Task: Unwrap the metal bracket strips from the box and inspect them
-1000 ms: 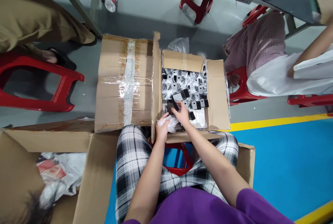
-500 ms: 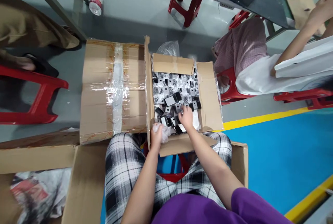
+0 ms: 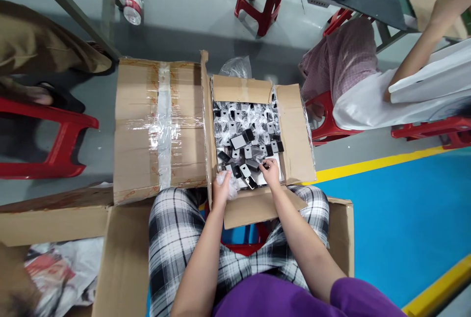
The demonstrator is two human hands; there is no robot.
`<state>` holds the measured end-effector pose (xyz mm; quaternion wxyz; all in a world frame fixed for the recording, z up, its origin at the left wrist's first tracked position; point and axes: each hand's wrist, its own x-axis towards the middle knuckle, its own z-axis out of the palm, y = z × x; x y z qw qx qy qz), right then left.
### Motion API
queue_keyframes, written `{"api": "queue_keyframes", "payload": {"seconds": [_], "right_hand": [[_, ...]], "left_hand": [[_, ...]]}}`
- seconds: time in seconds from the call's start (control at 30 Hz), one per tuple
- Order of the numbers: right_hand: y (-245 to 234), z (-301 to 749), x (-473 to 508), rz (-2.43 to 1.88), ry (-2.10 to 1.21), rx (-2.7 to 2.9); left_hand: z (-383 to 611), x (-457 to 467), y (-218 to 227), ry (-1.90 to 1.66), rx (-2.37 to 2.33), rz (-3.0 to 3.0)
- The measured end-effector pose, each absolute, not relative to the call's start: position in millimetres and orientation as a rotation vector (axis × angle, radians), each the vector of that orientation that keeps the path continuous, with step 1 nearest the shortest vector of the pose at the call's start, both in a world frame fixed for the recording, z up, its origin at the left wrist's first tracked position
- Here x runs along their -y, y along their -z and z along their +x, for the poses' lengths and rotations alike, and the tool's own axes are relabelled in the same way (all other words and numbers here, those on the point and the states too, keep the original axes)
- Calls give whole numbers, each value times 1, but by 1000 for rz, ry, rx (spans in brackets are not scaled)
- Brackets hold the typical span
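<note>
An open cardboard box (image 3: 295, 133) stands in front of my knees, with its flaps folded out. Inside lie rows of small black and silver-grey rectangular pieces (image 3: 238, 115) in clear plastic, and several loose ones nearer me. Crumpled clear plastic bags (image 3: 232, 188) are bunched in my left hand (image 3: 221, 190), by the box's near left corner. My right hand (image 3: 271, 172) is closed on one end of a dark grey rectangular piece (image 3: 252, 164) over the near right part of the box. What exactly this piece is, I cannot make out.
A taped carton (image 3: 140, 125) adjoins the box on the left. Lower left, another open carton (image 3: 125, 258) holds crumpled printed plastic. Co-workers sit at both sides near red stools (image 3: 259, 8). A plastic bottle (image 3: 132, 4) lies under the table frame.
My right hand has moved slightly right and toward me, and a dark grey piece now shows in its fingers. The left hand still grips the plastic bags.
</note>
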<state>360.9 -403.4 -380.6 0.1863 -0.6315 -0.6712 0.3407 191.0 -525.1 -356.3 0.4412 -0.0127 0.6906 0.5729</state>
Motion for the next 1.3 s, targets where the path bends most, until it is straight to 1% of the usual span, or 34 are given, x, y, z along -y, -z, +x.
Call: {"api": "queue_keyframes", "payload": {"seconds": [0.1,0.2,0.3,0.37,0.43,0.5,0.63,0.77,0.87,0.97,1.03,1.17,1.2,1.3], "right_hand": [[373,366,405,-1729,-973,1788],[355,363,408,-1681,-1032,1677],[330,351,420,-1493,-1299,1654],[315,340,433,-1308,-1492,1736],[303,329,447,-1162,-1586,1840],[297,319,457,-1115,-1598,1884],[298,306,467,-1328,-1566,1671],[306,295,468,-1497,-1526,1527],[311,294,467,-1533,-1679,1402],[315,307,457,-1578,-1828,1112],[317,321,442,-1623,-1768,1084],[321,340,397,-1807,-1215,1555],[322,340,387,-1829,-1123,1633],[328,328,367,-1844,-1065,1728]], "left_hand": [[189,525,354,-1415,-1718,-14],[188,524,350,-1390,-1701,14],[192,522,348,-1347,-1633,51],[194,521,348,-1334,-1597,54],[195,520,347,-1351,-1589,41],[194,520,347,-1398,-1603,27],[192,520,349,-1489,-1687,-18],[193,521,354,-1498,-1798,-71],[192,521,356,-1491,-1851,-62],[190,521,355,-1466,-1886,-47],[189,521,352,-1443,-1897,-49],[191,521,347,-1413,-1857,-37],[192,522,346,-1411,-1837,-30],[193,522,346,-1417,-1768,-27]]}}
